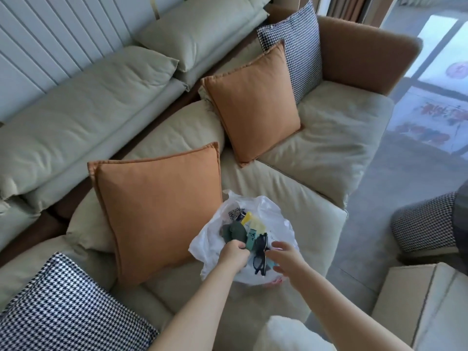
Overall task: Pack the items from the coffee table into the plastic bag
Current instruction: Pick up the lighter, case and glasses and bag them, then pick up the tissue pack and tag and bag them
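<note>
Beside the near orange cushion (162, 206), the left hand (234, 254) is gripping the plastic bag (276, 216) while the right hand (285, 259) (fingers loose, holding nothing) is hovering over the black glasses (260, 254), probably tucking them deeper.

The bag (276, 219) sits open-mouthed on the sofa seat (311, 206), its mouth crowded by a green cloth (234, 231), a yellow packet (249, 220) and black glasses (260, 252). The left hand (234, 254) and right hand (283, 257) fill the near rim. An orange cushion (162, 209) stands just beside the bag's left side. Bare seat lies open to the right and beyond the bag, up to a second orange cushion (253, 102).
</note>
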The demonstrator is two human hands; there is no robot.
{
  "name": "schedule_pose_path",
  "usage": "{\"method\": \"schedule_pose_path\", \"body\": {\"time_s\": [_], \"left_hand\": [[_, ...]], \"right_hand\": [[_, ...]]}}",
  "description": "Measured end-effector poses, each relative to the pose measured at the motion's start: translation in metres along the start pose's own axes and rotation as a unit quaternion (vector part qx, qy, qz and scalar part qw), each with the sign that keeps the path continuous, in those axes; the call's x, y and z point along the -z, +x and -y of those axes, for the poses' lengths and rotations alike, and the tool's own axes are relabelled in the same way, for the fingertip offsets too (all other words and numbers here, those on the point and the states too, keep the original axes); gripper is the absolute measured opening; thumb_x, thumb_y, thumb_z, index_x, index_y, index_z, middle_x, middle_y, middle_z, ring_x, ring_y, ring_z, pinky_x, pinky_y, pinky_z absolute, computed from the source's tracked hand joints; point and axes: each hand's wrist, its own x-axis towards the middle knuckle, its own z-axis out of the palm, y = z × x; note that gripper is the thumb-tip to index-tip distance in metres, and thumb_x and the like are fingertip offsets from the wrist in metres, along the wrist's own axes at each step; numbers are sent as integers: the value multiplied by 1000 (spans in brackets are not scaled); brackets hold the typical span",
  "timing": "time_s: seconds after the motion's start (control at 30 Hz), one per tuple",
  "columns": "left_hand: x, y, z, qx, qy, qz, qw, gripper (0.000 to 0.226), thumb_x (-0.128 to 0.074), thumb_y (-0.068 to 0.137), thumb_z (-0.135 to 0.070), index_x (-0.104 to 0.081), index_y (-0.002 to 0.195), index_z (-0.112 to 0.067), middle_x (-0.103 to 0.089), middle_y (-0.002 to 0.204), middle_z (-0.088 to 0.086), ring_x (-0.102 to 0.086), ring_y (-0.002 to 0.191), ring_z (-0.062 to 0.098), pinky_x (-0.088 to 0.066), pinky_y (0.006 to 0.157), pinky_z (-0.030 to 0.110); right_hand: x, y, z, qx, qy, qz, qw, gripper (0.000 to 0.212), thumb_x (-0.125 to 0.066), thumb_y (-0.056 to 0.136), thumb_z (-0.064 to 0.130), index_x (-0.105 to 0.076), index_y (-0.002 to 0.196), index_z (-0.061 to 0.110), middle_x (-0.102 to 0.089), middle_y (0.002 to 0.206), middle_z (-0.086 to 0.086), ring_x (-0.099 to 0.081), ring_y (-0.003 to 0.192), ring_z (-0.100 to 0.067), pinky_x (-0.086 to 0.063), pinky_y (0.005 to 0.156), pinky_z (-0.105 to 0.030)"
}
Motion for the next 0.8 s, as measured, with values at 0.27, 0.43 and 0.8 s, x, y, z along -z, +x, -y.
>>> {"method": "schedule_pose_path", "body": {"time_s": [0.27,0.43,0.8], "left_hand": [[-17,-64,11,-108,123,56,985,17,-50,86,-11,-63,93,-20,-63,102,8,-61,85,25,-53,81,33],[-64,-106,12,-176,248,102,947,23,-60,83,-29,-66,101,-16,-69,111,3,-63,106,22,-48,92,27],[-211,-190,22,-291,467,226,804,28,-59,85,-39,-68,98,-16,-72,102,7,-67,90,19,-50,80,24]], "right_hand": [[20,-83,-52,70,-7,-80,994,27,-58,84,6,-65,110,2,-61,85,-6,-55,72,-16,-43,63,-19],[49,-137,-106,75,-65,-176,979,23,-63,83,21,-68,104,14,-67,99,-2,-61,87,-15,-46,69,-21],[117,-222,-277,-39,-2,-329,944,14,-56,84,43,-54,89,30,-66,102,3,-61,104,-19,-47,87,-29]]}}
